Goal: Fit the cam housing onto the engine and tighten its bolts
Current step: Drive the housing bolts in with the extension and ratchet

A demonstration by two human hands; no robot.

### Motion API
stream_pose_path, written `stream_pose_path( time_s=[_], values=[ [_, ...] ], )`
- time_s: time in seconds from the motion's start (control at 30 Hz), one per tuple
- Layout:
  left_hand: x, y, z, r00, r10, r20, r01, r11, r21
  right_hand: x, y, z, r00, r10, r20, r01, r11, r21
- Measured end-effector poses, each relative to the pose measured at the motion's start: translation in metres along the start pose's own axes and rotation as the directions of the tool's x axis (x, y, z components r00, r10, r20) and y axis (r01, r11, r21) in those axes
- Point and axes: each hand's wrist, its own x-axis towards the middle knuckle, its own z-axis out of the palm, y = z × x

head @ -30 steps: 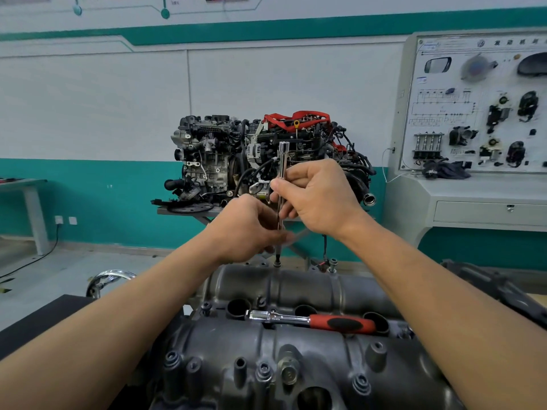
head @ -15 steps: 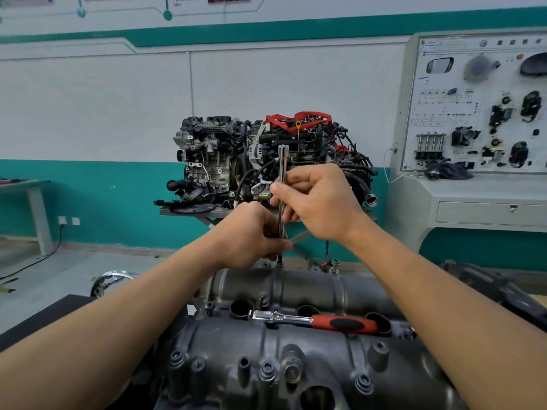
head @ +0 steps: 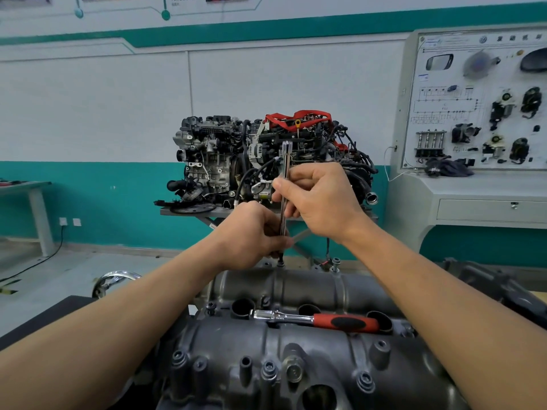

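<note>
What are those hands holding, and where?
Both hold the upright metal driver rod: the right hand pinches its middle, the left hand grips its lower end. The red-handled ratchet lies unheld.

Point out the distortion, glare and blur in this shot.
Head view: the wide lens bows the green wall stripe and leans the display board at right. Head view: light is soft and even, with bright glints on the chrome bar and the ratchet. Head view: the board's lettering is too soft to read.
</note>
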Motion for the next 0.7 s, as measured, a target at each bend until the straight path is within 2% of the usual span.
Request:
stream_pose_path(
  time_s=[0.07, 0.13, 0.27, 0.4, 0.57, 0.7],
  values=[
    [0.003, 0.002, -0.002, 0.992, 0.033, -0.119, -0.040, 0.997, -0.059, 0.006, -0.003, -0.003, 0.996, -0.019, -0.091, 0.025, 0.998, 0.064],
    [0.005, 0.003, -0.002, 0.985, 0.047, -0.166, -0.058, 0.997, -0.059, 0.010, -0.004, -0.007, 0.992, 0.007, -0.124, 0.004, 0.996, 0.090],
    [0.009, 0.012, 0.005, 0.999, 0.019, -0.035, -0.022, 0.993, -0.114, 0.008, 0.000, -0.023, 0.996, 0.084, -0.043, -0.084, 0.996, 0.007],
    [0.030, 0.043, 0.015, 0.998, 0.053, 0.045, -0.042, 0.975, -0.220, 0.014, -0.010, -0.051, 0.992, 0.058, -0.113, -0.062, 0.997, -0.037],
    [0.041, 0.056, 0.038, 0.998, 0.034, 0.053, -0.018, 0.963, -0.269, 0.006, -0.009, -0.069, 0.986, 0.066, -0.152, -0.073, 0.997, -0.038],
    [0.033, 0.044, 0.057, 0.998, 0.028, 0.048, -0.016, 0.973, -0.230, -0.008, 0.009, -0.065, 0.988, 0.109, -0.111, -0.121, 0.988, -0.098]
  ],
)
